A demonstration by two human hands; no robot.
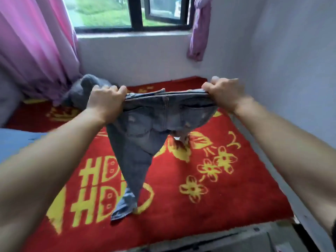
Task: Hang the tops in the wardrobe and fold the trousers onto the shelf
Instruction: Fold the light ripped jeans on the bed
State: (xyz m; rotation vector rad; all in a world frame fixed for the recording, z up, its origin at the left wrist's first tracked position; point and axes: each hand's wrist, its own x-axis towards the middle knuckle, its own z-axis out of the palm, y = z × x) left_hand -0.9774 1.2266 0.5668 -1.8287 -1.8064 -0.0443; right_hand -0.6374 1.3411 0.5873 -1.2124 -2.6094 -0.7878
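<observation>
Both forearms reach forward from the lower corners; the left hand (106,100) and right hand (222,93) each have fingers curled tight on one end of the waistband of the jeans (145,128), which hang stretched above the red blanket (218,197), one leg end reaching down to it. Folding is judged not yet begun. A grey garment (81,91) lies bunched by the pink curtain (36,51), apparently unprocessed; neither wardrobe nor shelf is in view.

Red blanket (218,206) lies open toward 4 and 6 o'clock — passable. Jeans (145,124) hang across the centre; at 10 o'clock a grey garment heap (80,93) and pink curtain (32,51) crowd in; wall (291,70) closes 3 o'clock.
</observation>
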